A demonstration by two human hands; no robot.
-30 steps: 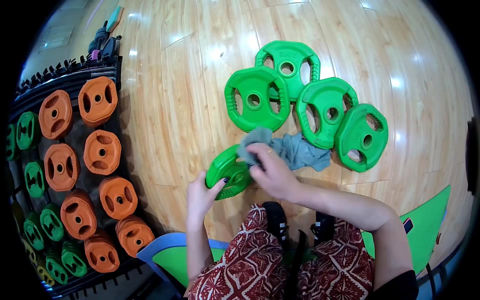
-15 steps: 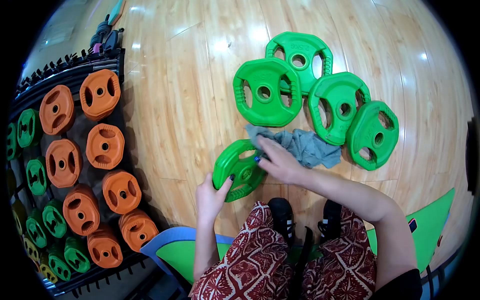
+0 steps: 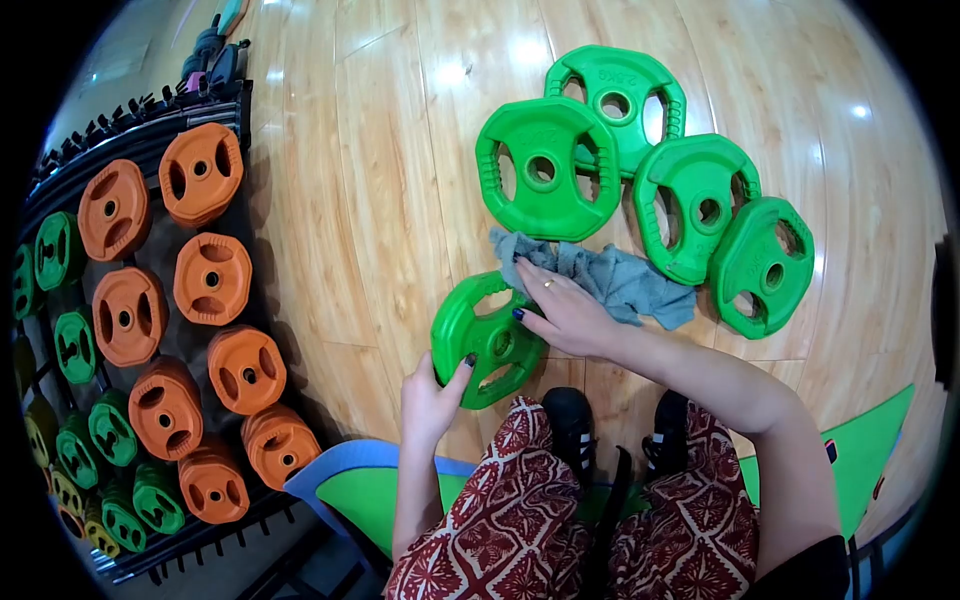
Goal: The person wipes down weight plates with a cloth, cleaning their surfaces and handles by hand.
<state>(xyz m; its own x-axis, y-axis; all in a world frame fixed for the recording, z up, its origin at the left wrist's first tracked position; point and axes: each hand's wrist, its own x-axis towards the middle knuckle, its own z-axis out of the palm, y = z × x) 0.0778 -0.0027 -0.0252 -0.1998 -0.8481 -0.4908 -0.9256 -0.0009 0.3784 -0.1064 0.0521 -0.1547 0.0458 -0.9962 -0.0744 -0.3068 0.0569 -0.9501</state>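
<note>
A green weight plate (image 3: 462, 322) is tilted up above the wooden floor in front of my feet. My left hand (image 3: 430, 398) grips its lower left rim, thumb on the face and fingers behind. A crumpled grey-blue cloth (image 3: 640, 285) trails from beneath my right hand (image 3: 572, 318), whose fingers press it at the plate's upper right edge. Beyond the cloth lie more green plates: one at the near left (image 3: 545, 205), one behind it (image 3: 640, 75), and two at the right, a middle one (image 3: 685, 165) and an outer one (image 3: 745, 270), partly overlapping.
On the left stands a black rack (image 3: 245, 130) loaded with orange plates (image 3: 232, 280) and smaller green plates (image 3: 112, 430). A green and blue mat (image 3: 350, 495) lies under my legs. My black shoes (image 3: 570, 425) are close to the held plate.
The held plate has turned so more of its face shows. My right hand has shifted slightly with the cloth at the plate's edge. The whole view has moved a little.
</note>
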